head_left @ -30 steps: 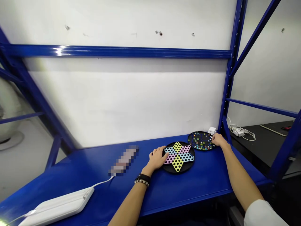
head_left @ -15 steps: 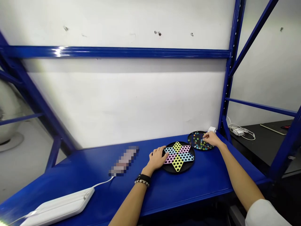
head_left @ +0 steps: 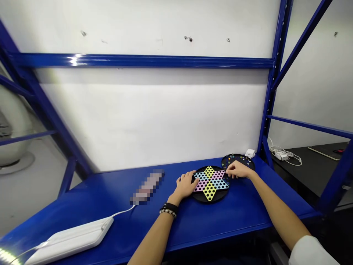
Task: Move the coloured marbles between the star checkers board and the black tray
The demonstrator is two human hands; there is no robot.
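Note:
A Chinese checkers board [head_left: 210, 197] with a yellow, pink and blue six-pointed star full of holes lies on the blue table. My left hand [head_left: 186, 186] grips its left edge, the thumb on the star's left side and the fingers along the rim. My right hand [head_left: 238, 170] is at the board's upper right, beside the pink point, with its fingertips pinched together. Whatever is in the pinch is too small to make out. Behind that hand is a round black tray [head_left: 224, 160] holding several coloured marbles, partly covered by the hand.
On the left of the blue table [head_left: 132, 235], a phone-like blurred object [head_left: 147, 187] is joined by a cable to a white power strip [head_left: 71, 239]. A white charger [head_left: 250, 153] stands by the rack's right post. Blue rack beams [head_left: 143, 60] frame the white wall.
My right hand has moved left and slightly down, from over the marble tray to the board's upper right edge. My left hand keeps its hold on the board. The view has shifted slightly.

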